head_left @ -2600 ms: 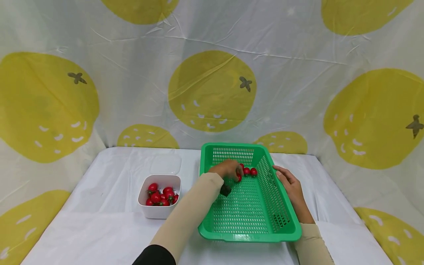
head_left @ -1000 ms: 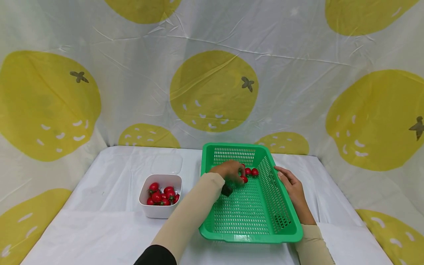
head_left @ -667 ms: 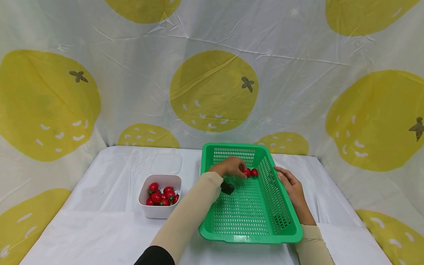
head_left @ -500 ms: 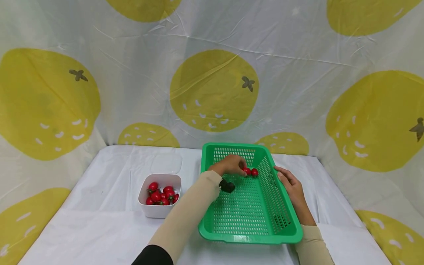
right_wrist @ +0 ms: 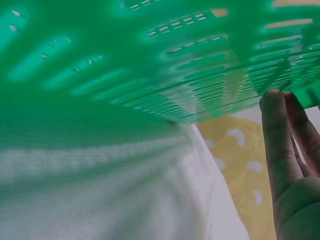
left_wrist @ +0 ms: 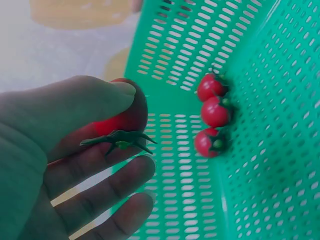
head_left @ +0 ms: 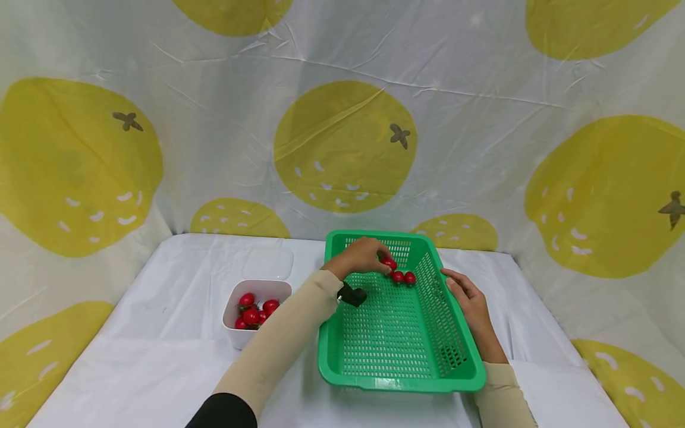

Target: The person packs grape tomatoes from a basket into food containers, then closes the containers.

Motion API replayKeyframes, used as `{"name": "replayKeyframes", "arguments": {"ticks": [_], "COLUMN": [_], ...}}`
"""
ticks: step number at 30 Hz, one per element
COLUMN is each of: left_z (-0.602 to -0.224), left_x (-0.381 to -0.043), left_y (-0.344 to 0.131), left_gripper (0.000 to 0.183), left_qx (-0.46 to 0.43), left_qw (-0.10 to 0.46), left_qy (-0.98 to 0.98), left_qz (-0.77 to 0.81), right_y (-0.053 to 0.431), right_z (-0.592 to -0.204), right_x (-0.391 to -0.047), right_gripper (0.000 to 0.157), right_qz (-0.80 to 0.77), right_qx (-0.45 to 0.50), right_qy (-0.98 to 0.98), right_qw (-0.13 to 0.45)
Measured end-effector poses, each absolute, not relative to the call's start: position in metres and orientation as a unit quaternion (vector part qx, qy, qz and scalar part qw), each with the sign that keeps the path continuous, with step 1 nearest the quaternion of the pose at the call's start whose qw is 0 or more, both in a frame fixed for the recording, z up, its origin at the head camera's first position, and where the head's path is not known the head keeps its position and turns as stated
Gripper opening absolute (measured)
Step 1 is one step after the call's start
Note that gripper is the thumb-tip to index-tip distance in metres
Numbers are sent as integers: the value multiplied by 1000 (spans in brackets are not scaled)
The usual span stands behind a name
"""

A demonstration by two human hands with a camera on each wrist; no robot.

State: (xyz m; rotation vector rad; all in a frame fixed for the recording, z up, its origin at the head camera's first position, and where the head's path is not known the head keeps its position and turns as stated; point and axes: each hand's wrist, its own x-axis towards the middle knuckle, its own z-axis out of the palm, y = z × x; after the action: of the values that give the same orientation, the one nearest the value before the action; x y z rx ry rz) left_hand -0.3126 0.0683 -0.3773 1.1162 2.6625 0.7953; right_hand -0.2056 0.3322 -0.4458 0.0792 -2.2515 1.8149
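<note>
Between thumb and fingers my left hand (head_left: 360, 257) pinches a red cherry tomato (left_wrist: 131, 111) with a green stem, held above the basket floor. The other fingers of that hand are spread and loosely bent. Three more cherry tomatoes (left_wrist: 216, 111) lie together in the far right part of the green perforated basket (head_left: 396, 383). My right hand (head_left: 472, 303) is at the basket's right rim. In the right wrist view its straight fingers (right_wrist: 280, 135) touch the outer side wall.
A white box (head_left: 243, 337) with several cherry tomatoes (head_left: 250, 315) stands left of the basket, partly covered by my left sleeve. Behind the box lies a clear lid (head_left: 269, 263). A white cloth (head_left: 134, 368) covers the table, with a lemon-print curtain (head_left: 214, 119) behind.
My left hand has picked up a cherry tomato from the group and moved it up and left, uncovering the others. The right hand stays at the basket rim.
</note>
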Motion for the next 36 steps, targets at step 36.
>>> {"name": "replayKeyframes", "arguments": {"ticks": [36], "left_z": [-344], "left_x": [-259], "left_y": [-108], "left_gripper": [9], "left_qx": [398], "left_qw": [67], "left_qy": [885], "left_qz": [230], "right_y": [333], "right_z": [-446], "right_x": [-206], "right_gripper": [43], "right_qz": [621], "right_qx": [18], "right_qy": [-773], "right_qw": [128]}}
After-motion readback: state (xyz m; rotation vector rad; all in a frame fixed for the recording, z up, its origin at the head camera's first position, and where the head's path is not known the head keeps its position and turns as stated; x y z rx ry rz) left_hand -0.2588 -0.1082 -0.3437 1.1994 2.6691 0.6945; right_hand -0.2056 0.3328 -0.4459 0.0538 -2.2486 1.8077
